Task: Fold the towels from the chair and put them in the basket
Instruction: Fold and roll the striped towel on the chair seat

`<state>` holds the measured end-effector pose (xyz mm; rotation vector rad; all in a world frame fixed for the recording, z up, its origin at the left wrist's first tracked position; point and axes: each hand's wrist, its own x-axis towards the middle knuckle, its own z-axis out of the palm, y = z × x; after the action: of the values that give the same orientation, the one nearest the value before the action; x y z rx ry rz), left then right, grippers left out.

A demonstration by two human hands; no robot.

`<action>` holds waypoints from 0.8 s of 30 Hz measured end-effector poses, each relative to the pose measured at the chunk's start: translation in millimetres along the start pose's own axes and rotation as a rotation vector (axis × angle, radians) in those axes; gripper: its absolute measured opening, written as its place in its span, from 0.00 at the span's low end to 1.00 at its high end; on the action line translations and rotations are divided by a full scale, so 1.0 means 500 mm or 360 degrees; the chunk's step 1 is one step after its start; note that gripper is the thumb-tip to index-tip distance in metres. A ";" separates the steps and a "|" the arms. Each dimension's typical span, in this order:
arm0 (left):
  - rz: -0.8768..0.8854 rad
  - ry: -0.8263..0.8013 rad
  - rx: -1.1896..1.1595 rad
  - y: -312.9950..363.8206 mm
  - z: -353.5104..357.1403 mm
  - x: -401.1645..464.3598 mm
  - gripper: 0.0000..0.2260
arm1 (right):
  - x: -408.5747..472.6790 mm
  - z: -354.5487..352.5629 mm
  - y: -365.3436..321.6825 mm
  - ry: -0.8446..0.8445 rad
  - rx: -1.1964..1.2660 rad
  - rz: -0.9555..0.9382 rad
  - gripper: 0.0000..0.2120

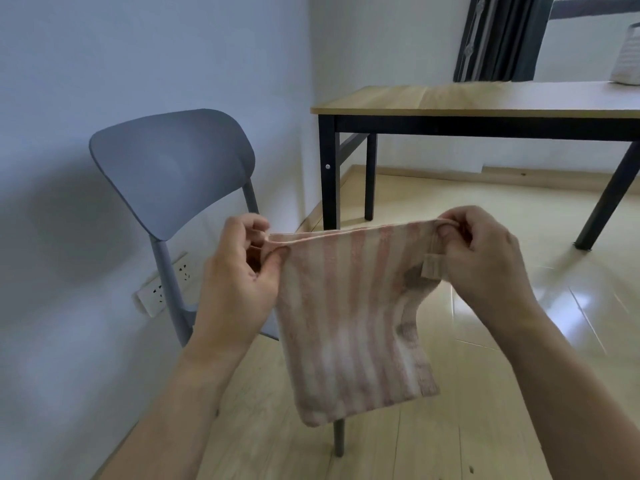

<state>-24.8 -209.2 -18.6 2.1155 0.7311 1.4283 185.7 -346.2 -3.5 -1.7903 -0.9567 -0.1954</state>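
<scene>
A pink-and-cream striped terry towel (353, 317) is held up in the air in front of the body, pinched at its two top corners. The left corner is nipped between the thumb and curled fingers (273, 252) of the left hand (239, 275); the right corner is gripped in the same way by the right hand (481, 254), beside a small sewn loop tag (431, 266). The top edge is stretched roughly level between the hands, so the towel's long axis hangs straight down from the fingers, its lower edge free and appearing already doubled. Both hands are about equally near; neither is favoured.

Behind the hanging cloth stands a grey plastic chair with metal legs (173, 168), its seat mostly hidden by the towel and left forearm, so it cannot be told whether other towels lie there. Farther off, a wooden tabletop on black legs (485, 98) carries a pale ribbed basket (627, 53) at the frame's right edge, well apart from the towel. The next fold is judged to call for the hands being brought together.
</scene>
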 end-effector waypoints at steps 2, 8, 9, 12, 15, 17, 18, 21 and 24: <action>-0.0129 -0.0064 0.0007 -0.005 0.000 0.007 0.05 | 0.005 0.000 0.010 -0.0100 0.0063 0.0130 0.06; -0.0565 -0.0239 -0.0178 -0.029 0.012 0.038 0.07 | 0.031 0.022 0.021 -0.0191 0.0205 0.0243 0.06; -0.0606 -0.0232 -0.0198 -0.036 0.014 0.059 0.08 | 0.046 0.027 0.014 -0.0189 0.0193 0.0208 0.06; -0.0648 -0.0189 -0.0201 -0.053 0.021 0.148 0.10 | 0.108 0.045 -0.020 -0.0207 0.0101 0.0069 0.07; -0.0658 -0.0063 -0.0223 -0.054 0.031 0.249 0.12 | 0.183 0.062 -0.054 -0.0163 0.0023 -0.0039 0.07; -0.0609 0.0055 -0.0235 -0.035 0.023 0.311 0.12 | 0.237 0.068 -0.089 -0.0141 0.0057 -0.0089 0.07; -0.0570 0.0097 -0.0256 -0.020 0.016 0.336 0.12 | 0.262 0.068 -0.106 -0.0112 0.0074 -0.0107 0.07; -0.0432 0.0197 -0.0349 0.014 -0.011 0.380 0.12 | 0.304 0.058 -0.155 -0.0031 0.0117 -0.0220 0.06; -0.0318 0.0246 -0.0428 0.034 -0.040 0.375 0.14 | 0.296 0.049 -0.172 0.0059 0.0183 -0.0333 0.06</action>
<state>17.6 -95.0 126.6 1.6955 0.7389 1.4986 218.6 -238.1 127.3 -1.5760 -1.1066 -0.2984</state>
